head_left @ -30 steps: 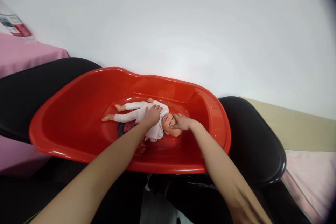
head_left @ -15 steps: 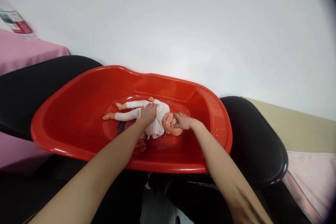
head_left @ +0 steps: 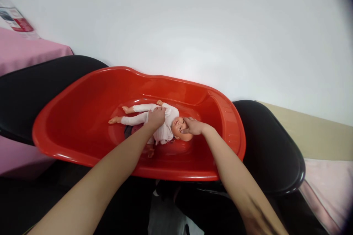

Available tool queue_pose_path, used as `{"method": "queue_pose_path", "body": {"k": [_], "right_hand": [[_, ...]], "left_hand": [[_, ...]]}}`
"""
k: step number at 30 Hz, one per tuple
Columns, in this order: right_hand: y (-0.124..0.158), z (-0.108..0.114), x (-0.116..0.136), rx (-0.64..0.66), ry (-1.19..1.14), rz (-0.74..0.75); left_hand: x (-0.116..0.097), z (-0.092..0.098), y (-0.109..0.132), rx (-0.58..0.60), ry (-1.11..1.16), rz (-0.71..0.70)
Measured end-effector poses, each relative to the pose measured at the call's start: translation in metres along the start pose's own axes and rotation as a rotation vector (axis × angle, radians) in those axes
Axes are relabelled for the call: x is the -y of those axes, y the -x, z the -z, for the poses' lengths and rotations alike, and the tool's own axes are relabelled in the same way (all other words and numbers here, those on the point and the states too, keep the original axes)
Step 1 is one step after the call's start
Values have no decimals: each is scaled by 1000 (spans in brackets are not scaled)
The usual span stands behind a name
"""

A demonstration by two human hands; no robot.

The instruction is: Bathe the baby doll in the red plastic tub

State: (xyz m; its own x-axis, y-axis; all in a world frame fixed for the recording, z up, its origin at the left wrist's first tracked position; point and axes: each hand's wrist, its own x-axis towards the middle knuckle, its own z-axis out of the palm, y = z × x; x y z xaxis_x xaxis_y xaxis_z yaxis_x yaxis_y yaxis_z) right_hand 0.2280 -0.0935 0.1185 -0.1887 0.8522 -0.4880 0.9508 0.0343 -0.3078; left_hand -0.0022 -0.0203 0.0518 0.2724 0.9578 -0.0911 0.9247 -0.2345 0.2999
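A baby doll [head_left: 142,118] in white clothes lies on its back inside a red baby bath [head_left: 82,125], its feet to the left and its head to the right. My left hand [head_left: 157,116] is closed over the doll's middle, on its clothing. On the doll's head rests my right hand [head_left: 193,126], thumb by the cheek and fingers curved over the top. Beneath my left forearm, a dark and reddish item [head_left: 129,131] shows partly beside the doll's legs; I cannot make out what it is. My forearm hides part of the doll's near side.
The bath sits across black seats [head_left: 271,147] on the right and black seats [head_left: 41,80] on the left, close to a white wall [head_left: 176,18]. Pink cloth [head_left: 35,49] covers a surface at far left, with a labelled plastic package [head_left: 16,20] on it. Pale pink cloth [head_left: 331,180] lies at right.
The view has shifted very slightly. Both hands keep their places on the doll, and the doll lies as before.
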Motion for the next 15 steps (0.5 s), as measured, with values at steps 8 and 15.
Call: {"method": "queue_pose_path", "body": {"k": [8, 15], "right_hand": [[1, 1, 0, 44, -40, -17], [0, 0, 0, 56, -15, -15]], "left_hand": [[1, -3, -5, 30, -37, 6], [3, -5, -8, 44, -3, -13]]}}
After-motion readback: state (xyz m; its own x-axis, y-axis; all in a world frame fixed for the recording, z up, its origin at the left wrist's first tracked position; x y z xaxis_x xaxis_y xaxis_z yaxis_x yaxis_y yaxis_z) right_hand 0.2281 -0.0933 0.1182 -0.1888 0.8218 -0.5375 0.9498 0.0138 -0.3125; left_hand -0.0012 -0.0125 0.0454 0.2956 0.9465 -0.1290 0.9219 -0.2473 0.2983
